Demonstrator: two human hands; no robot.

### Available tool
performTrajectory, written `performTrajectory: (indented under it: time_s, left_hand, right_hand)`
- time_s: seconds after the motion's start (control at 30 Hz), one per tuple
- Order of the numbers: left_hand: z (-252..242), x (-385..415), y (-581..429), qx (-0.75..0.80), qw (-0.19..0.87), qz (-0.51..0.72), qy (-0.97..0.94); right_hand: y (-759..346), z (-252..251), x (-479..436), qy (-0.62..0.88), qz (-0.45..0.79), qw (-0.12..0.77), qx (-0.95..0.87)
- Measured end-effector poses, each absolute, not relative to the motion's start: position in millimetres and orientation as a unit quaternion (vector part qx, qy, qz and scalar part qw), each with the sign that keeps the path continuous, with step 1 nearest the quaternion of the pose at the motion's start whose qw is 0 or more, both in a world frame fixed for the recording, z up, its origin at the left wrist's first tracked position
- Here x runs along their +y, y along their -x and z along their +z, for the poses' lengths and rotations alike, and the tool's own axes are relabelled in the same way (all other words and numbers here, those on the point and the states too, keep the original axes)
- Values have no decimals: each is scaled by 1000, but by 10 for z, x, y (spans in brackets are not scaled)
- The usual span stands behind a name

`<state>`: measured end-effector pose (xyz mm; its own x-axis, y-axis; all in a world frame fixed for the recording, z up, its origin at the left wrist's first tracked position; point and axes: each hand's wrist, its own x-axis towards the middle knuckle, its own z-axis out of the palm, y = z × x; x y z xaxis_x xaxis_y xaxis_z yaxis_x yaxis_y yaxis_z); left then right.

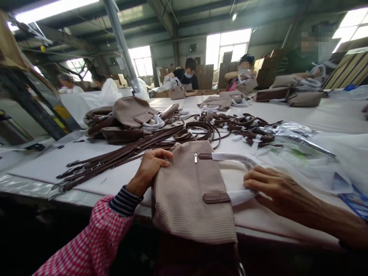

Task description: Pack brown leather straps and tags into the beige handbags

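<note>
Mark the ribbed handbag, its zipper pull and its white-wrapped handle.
Ribbed handbag (pixel 186 195), head view: middle of the ribbed side facing the camera.
Zipper pull (pixel 196 158), head view: middle of its metal body.
White-wrapped handle (pixel 234 156), head view: upper stretch of the loop.

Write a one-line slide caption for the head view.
Left fingers hold a ribbed bag, right fingers its wrapped handle, with brown straps lying beyond.

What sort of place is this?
Most likely a bag factory or workshop: a ribbed handbag is in hand, many brown straps lie on the long white table, and co-workers across it handle similar bags.
</note>
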<state>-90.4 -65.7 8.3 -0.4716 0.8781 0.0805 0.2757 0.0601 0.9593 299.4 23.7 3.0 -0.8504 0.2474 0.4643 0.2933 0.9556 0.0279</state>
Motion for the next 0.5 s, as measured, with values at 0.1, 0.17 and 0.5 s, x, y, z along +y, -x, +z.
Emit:
performTrajectory:
  time_s: [0.1, 0.17, 0.5]
  left_hand:
    - [50, -653, 810, 674, 277, 533, -430]
    - [72, -630, 766, 680, 263, 522, -443]
    - [469, -732, 594, 677, 9, 481, -558]
  right_hand:
    - [-3033, 96, 235, 126, -142, 269, -944]
    - [-2979, 254, 232, 162, -188, 312, -917]
    - [-1621, 105, -264, 169, 69, 263, -947]
